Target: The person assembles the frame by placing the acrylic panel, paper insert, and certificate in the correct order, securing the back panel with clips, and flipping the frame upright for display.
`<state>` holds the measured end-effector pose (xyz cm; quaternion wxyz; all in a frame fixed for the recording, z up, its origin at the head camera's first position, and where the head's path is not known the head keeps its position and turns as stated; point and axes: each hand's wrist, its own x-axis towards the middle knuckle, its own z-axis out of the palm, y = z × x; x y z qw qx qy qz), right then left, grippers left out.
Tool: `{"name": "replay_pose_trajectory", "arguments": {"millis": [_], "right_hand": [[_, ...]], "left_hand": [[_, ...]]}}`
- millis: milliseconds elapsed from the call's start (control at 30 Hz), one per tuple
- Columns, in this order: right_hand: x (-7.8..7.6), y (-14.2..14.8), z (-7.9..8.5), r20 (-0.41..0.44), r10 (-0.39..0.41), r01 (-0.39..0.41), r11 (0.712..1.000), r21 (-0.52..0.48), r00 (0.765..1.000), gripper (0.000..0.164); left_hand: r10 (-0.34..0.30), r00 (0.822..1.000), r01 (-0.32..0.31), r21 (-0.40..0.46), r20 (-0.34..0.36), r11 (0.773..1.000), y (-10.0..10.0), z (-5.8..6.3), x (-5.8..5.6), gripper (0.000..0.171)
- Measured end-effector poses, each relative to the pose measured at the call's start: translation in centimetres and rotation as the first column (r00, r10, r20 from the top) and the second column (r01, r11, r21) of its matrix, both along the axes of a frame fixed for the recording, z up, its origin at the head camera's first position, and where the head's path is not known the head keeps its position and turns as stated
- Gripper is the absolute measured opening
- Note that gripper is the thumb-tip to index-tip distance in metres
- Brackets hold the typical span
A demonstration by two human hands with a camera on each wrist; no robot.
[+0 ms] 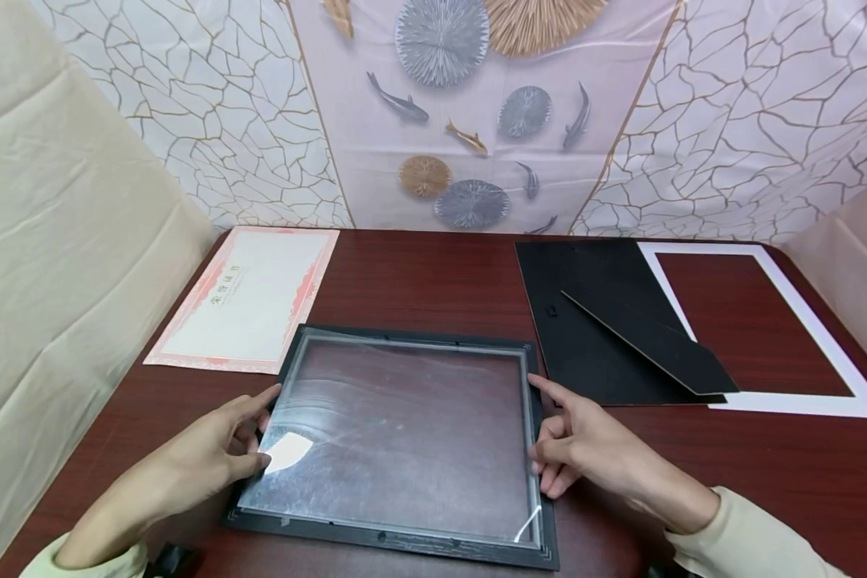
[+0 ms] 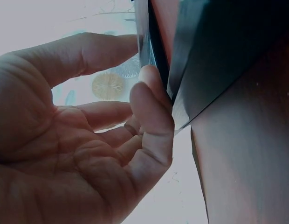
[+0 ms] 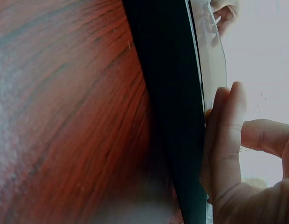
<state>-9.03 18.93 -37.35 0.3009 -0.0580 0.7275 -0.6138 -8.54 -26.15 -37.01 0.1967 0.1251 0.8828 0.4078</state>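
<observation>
A black picture frame (image 1: 462,546) lies on the table before me. Over its opening is a clear sheet (image 1: 405,433) with a bright reflection near its left side. At the left edge my left hand (image 1: 188,457) holds the sheet between thumb and fingers; the left wrist view shows the thumb against the sheet's edge (image 2: 143,28). Opposite, my right hand (image 1: 592,441) grips the sheet's right edge, index finger stretched along it and the other fingers bent. In the right wrist view, the clear sheet (image 3: 213,60) bows above the frame's dark side (image 3: 168,93).
A certificate with a pink border (image 1: 260,297) lies at the back left, close to the frame's corner. At the back right are a black backing board (image 1: 592,273) with a stand leg (image 1: 650,345) and a white mat (image 1: 809,321), partly overlapped by the board.
</observation>
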Motion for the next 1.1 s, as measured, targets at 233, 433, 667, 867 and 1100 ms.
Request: {"name": "replay_pose_trajectory", "arguments": {"millis": [233,433,667,867,1100], "right_hand": [[-0.2,-0.2,0.0,-0.029,0.008,-0.008,1.0,0.008,1.0,0.098],[-0.3,-0.2,0.2,-0.058,0.015,-0.01,0.996,0.083,0.998,0.094],[-0.4,0.0,0.3,-0.104,0.034,-0.017,0.986,0.163,0.994,0.091],[-0.3,0.1,0.2,-0.113,0.038,-0.019,0.986,0.165,0.993,0.091],[-0.3,0.1,0.1,-0.113,0.035,-0.018,0.989,0.146,0.993,0.09]], "left_hand": [[-0.012,0.995,0.007,-0.045,-0.101,0.999,0.2,-0.3,0.4,0.085],[-0.012,0.99,-0.001,-0.094,-0.142,0.996,0.3,-0.4,0.5,0.084],[-0.003,0.989,-0.019,-0.141,-0.149,0.99,0.3,-0.3,0.4,0.083],[-0.01,0.981,-0.023,-0.164,-0.196,0.986,0.7,-0.5,0.5,0.084],[0.013,0.957,-0.074,-0.2,-0.291,0.977,1.5,-0.8,0.8,0.087]]}}
